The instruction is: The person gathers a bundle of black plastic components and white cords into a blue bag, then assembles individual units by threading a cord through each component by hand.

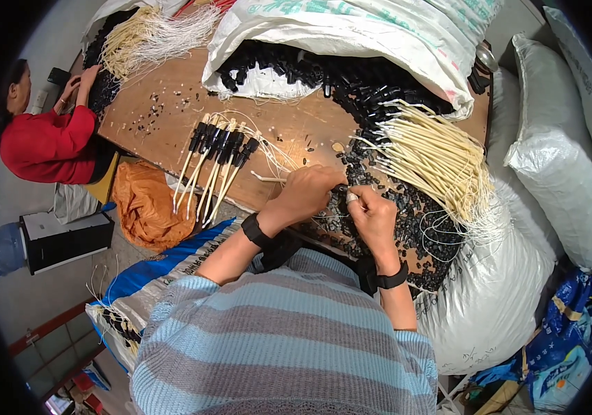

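My left hand [310, 190] is closed, fingertips pinched, over the table's front edge. A cream cord [268, 179] with a white tip sticks out from beneath it on the left. Close beside it, my right hand [373, 214] is closed too, with a whitish wrap [352, 198] on one finger. Something small and dark shows between the two hands; what the right fingers grip is hidden. Left of my hands lie several cream cords with black plastic sleeves [222, 145] and thin white strings. Loose small black pieces [410, 220] are scattered around and under my right hand.
A bundle of cream cords [441, 159] lies on the right over black parts. A white woven sack [351, 31] spills black sleeves [379, 86] at the back. Full white sacks [559, 152] stand at the right. A person in red [50, 145] works at the far left.
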`<state>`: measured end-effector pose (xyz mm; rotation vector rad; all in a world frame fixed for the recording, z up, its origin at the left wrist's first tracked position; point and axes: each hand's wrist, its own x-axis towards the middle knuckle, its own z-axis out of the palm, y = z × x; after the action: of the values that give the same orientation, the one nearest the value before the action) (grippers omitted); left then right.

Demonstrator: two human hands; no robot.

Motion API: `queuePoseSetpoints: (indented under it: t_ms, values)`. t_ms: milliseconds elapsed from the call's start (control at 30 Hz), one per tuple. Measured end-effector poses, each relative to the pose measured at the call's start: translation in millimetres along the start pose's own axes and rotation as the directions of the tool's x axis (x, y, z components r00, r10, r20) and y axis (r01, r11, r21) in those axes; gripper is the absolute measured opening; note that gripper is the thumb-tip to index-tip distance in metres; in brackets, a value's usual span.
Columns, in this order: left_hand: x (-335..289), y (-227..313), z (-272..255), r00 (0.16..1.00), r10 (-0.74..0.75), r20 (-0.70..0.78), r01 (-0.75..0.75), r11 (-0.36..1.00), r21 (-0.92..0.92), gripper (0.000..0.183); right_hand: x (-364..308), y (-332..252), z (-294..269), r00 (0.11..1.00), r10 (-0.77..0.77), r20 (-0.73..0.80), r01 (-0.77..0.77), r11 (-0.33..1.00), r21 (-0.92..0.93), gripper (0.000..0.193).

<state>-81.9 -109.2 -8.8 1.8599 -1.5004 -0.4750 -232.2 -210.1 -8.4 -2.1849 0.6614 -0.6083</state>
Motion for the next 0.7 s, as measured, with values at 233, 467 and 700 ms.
queuePoseSetpoints:
  t_ms: [233,467,700]
  values:
    - [4,-4,-5,0.962,-0.047,0.271,0.107,0.971,-0.212,0.044,-1,-4,-4,0.977,-0.139,0.162,0.143,0.99,-0.011,0.012]
    - [6,-8,-3,0.967,0.131,-0.218,-0.177,0.963,-0.205,0.027,3,-9,-2,0.989,-0.107,0.101,0.113,0.992,-0.056,0.011]
    - [10,-12,2,0.959,0.205,-0.197,-0.254,0.928,-0.273,0.02,-1,5,1,0.993,-0.013,0.119,0.0,0.994,0.113,0.012]
